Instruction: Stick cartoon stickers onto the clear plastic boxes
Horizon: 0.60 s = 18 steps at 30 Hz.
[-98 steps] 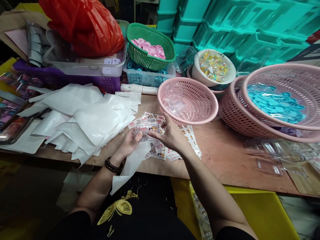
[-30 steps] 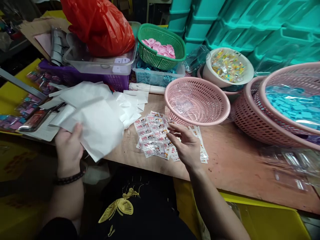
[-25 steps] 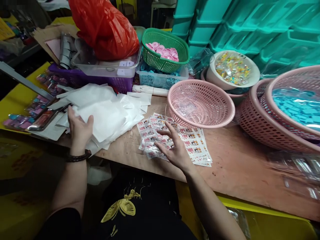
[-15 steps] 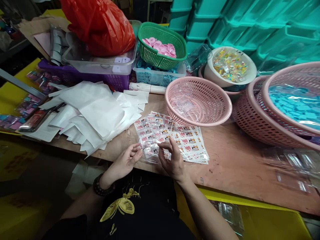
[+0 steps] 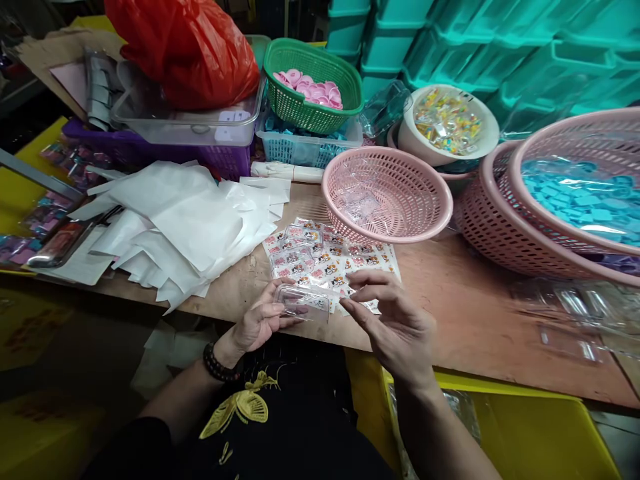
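Observation:
A clear plastic case (image 5: 306,304) is tilted up in my left hand (image 5: 261,319), whose fingers and thumb grip its left end. To its right my right hand (image 5: 397,323) is raised, thumb and forefinger close together near the case's right side; whether something small or transparent is between them I cannot make out. Behind the hands lie sheets of cat stickers (image 5: 330,267) on the wooden table (image 5: 480,313). More clear cases (image 5: 295,257) rest on the sheets' left part.
Beyond the stickers stands a pink basket (image 5: 440,223) with clear pieces. White backing papers (image 5: 175,213) are piled at left. Larger pink baskets (image 5: 493,220) with blue pieces stand at right, beside clear plastic parts (image 5: 575,303). A green basket (image 5: 313,120) holds pink discs.
The case is now lifted and tilted in my left hand. My right hand has moved right, away from it, and turned. The whole view has shifted slightly.

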Motion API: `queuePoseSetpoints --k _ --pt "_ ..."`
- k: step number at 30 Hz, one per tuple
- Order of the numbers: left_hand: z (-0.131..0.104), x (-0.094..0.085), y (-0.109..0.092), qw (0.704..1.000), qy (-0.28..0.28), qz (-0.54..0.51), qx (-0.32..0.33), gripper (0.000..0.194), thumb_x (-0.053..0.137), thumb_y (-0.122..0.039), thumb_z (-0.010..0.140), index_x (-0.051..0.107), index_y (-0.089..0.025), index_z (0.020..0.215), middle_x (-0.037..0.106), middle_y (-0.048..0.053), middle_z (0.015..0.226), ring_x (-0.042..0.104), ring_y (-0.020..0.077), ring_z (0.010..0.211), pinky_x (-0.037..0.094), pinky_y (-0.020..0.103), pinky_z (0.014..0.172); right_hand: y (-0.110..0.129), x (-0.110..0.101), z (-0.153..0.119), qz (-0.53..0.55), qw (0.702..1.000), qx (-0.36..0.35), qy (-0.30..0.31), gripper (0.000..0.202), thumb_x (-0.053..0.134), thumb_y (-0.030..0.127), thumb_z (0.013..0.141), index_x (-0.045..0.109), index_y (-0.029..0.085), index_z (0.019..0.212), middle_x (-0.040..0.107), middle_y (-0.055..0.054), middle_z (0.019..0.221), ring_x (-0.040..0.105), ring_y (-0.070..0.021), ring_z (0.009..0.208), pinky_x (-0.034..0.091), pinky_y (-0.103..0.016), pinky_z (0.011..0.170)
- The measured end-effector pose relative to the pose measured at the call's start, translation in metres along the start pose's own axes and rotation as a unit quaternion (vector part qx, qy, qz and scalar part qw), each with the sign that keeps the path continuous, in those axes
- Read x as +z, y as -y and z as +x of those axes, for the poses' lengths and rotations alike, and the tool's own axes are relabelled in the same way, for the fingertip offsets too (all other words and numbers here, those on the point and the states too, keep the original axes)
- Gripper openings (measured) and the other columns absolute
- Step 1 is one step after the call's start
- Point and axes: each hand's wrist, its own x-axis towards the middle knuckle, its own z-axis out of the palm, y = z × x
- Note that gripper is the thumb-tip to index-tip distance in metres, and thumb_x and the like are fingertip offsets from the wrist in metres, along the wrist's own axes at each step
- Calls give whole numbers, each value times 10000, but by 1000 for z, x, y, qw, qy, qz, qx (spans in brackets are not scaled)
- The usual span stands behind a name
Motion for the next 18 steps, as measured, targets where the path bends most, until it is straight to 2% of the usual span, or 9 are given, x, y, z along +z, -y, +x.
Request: queuePoseSetpoints --k 3,5,7,13,18 --pt "0 3 2 999 -3 11 31 529 731 -323 713 538 -237 1198 676 66 1152 694 256 1062 514 426 983 12 0 3 52 985 134 91 157 716 362 893 642 237 832 622 -7 734 577 -143 632 497 -286 568" --pt "1 4 3 998 -12 25 51 522 714 -360 741 515 -244 1209 661 68 1171 687 259 1071 528 416 957 14 4 7 92 958 218 163 264 725 454 870 628 219 797 584 15 682 505 -110 552 432 -250 485" --pt "3 4 3 997 -18 38 68 511 703 -402 760 506 -245 1205 650 70 1184 683 254 1069 546 396 921 11 8 12 120 934 270 200 347 744 521 830 613 206 768 559 34 655 456 -87 516 390 -228 452" --pt "5 2 2 992 -11 55 111 467 691 -434 793 510 -244 1180 648 56 1178 678 222 1045 550 360 914 1 16 25 114 914 321 220 440 802 576 730 607 183 747 604 21 670 442 -74 516 339 -225 457" --pt "4 -3 5 990 0 56 128 427 657 -406 849 508 -247 1217 647 53 1216 663 217 1089 536 360 950 0 18 29 117 910 331 220 445 820 573 704 614 180 736 608 12 678 490 -95 579 379 -246 528"
